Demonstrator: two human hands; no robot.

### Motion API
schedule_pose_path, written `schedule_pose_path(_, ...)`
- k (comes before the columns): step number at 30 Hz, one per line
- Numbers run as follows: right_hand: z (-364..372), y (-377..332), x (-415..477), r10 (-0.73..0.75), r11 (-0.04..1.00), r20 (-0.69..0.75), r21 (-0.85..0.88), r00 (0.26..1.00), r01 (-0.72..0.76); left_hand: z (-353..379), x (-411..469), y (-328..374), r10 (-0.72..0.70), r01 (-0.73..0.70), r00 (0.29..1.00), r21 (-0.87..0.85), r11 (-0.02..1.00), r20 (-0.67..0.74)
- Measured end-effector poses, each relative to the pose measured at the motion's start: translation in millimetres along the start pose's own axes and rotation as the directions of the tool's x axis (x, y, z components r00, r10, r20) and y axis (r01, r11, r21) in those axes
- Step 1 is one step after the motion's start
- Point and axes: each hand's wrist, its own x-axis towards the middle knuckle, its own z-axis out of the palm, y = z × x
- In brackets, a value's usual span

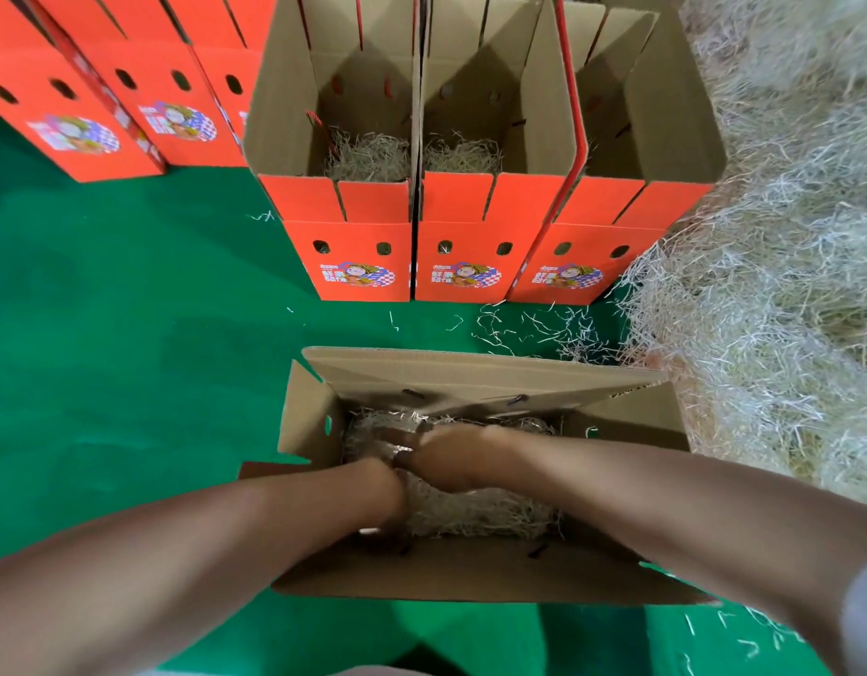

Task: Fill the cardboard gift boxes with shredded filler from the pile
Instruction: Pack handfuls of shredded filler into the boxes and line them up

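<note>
Bare forearms reach into the near open box [470, 378] of plain brown corrugated card, already bedded with wiry, pale shredded filler [480, 514]. The right hand [451, 456] presses it with outstretched fingers, while the left hand [390, 490] is sunk too deep to tell how its fingers lie. Beyond that box, three tall orange gift boxes [470, 226] show only thin nests, so much filling seems left, and to its right lies the fluffy pile [763, 334].
</note>
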Motion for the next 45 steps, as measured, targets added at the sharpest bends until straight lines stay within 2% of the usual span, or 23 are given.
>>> schedule_pose_path(2,1.1,-3.5,21.1,0.010,1.000,0.074,0.000,0.997,-0.010,7.9,4.7,-6.8,-0.033,0.034,0.999,-0.070,0.997,0.021)
schedule_pose_path(4,2.5,-4.4,31.7,0.079,0.997,0.136,0.012,0.988,-0.081,12.6,4.2,-14.6,-0.049,0.053,0.998,-0.141,0.989,0.030)
schedule_pose_path(7,7.7,1.0,33.2,0.182,0.983,0.142,-0.014,0.973,-0.182,9.6,0.8,-20.2,-0.051,0.068,0.995,-0.219,0.973,0.082)
schedule_pose_path(10,9.6,3.1,30.8,0.199,0.979,0.155,0.018,0.968,-0.205,6.9,4.0,-22.0,-0.030,0.085,0.985,-0.329,0.940,0.170)
schedule_pose_path(12,7.3,3.2,26.4,0.146,0.983,0.098,0.097,0.984,-0.155,5.8,4.8,-26.5,-0.055,0.084,0.995,-0.383,0.920,0.085)
schedule_pose_path(14,-0.9,6.3,13.8,0.113,0.974,-0.031,0.200,0.993,-0.105,-1.5,1.6,-32.8,-0.056,0.066,0.998,-0.383,0.922,0.038)
schedule_pose_path(16,-10.1,13.7,-4.9,0.153,0.953,-0.171,0.285,0.973,-0.099,-10.3,-5.9,-35.6,-0.074,0.067,0.997,-0.269,0.961,-0.017)
schedule_pose_path(18,-10.6,21.2,-22.0,0.216,0.928,-0.209,0.346,0.954,-0.135,-14.0,-12.6,-33.9,-0.154,0.120,0.974,-0.200,0.972,-0.166)
schedule_pose_path(20,-1.0,20.3,-33.4,0.245,0.914,-0.130,0.362,0.961,-0.184,-12.0,-11.8,-30.7,-0.205,0.129,0.915,-0.230,0.965,-0.347)
schedule_pose_path(21,4.9,16.1,-34.5,0.228,0.914,-0.058,0.356,0.972,-0.193,-10.3,-10.8,-29.0,-0.200,0.092,0.900,-0.280,0.956,-0.388)
schedule_pose_path(24,25.8,0.9,-32.0,0.154,0.910,0.130,0.368,0.980,-0.192,-10.7,-3.4,-21.0,-0.136,0.032,0.959,-0.382,0.924,-0.250)
schedule_pose_path(26,32.6,-6.5,-28.4,0.153,0.904,0.115,0.386,0.982,-0.186,-15.2,-4.2,-20.8,-0.151,0.048,0.961,-0.401,0.915,-0.230)
schedule_pose_path(29,35.6,-11.1,-22.9,0.213,0.823,0.079,0.523,0.974,-0.222,-12.1,-7.1,-24.1,-0.085,0.045,0.986,-0.261,0.964,-0.144)
schedule_pose_path(31,34.0,-12.3,-18.1,0.139,0.851,0.114,0.494,0.984,-0.177,-3.4,-4.2,-24.4,-0.058,0.047,0.996,-0.159,0.986,-0.066)
schedule_pose_path(34,31.5,-13.9,-13.3,0.012,0.892,0.189,0.441,0.982,-0.096,8.1,-0.8,-20.7,-0.101,0.080,0.980,-0.122,0.989,-0.171)
schedule_pose_path(36,31.2,-11.5,-13.1,-0.018,0.913,0.179,0.403,0.984,-0.057,12.6,1.8,-20.2,-0.119,0.096,0.963,-0.103,0.990,-0.241)
schedule_pose_path(39,29.4,-9.2,-14.0,0.016,0.941,0.157,0.331,0.987,-0.068,9.7,2.4,-18.7,-0.119,0.133,0.967,0.048,0.990,-0.224)
schedule_pose_path(42,27.3,-8.2,-16.9,0.106,0.955,0.132,0.265,0.986,-0.138,3.9,3.2,-15.0,-0.135,0.167,0.973,0.168,0.972,-0.186)
schedule_pose_path(45,28.3,-8.3,-20.9,0.082,0.973,0.169,0.200,0.982,-0.115,4.9,2.2,-16.9,-0.145,0.188,0.971,0.231,0.955,-0.189)
